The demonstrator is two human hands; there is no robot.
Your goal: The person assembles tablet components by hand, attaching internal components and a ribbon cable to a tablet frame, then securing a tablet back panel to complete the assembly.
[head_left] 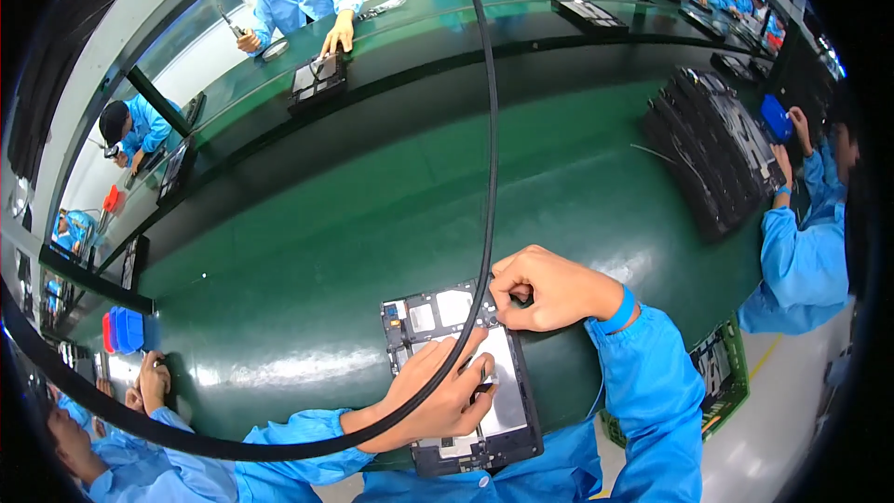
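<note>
An opened tablet (pixel 507 382) lies on the green bench in front of me, its inner plates and dark frame showing. My left hand (pixel 424 396) rests over its middle, fingers bent but apart; the thumb is hidden. A small dark bit shows by those fingers, and I cannot tell whether it belongs to the tablet. At the tablet's upper right corner, my right hand (pixel 554 291) is closed in a pinch. Whatever its fingertips hold is hidden. A blue band (pixel 618 311) circles the right wrist.
A black cable (pixel 491 130) hangs across the view, passing in front of my left hand. Stacked dark tablet parts (pixel 712 149) stand at the right beside a co-worker. A green crate (pixel 731 377) sits low at my right. Blue bins (pixel 126 328) are at the left; more co-workers sit across a raised ledge.
</note>
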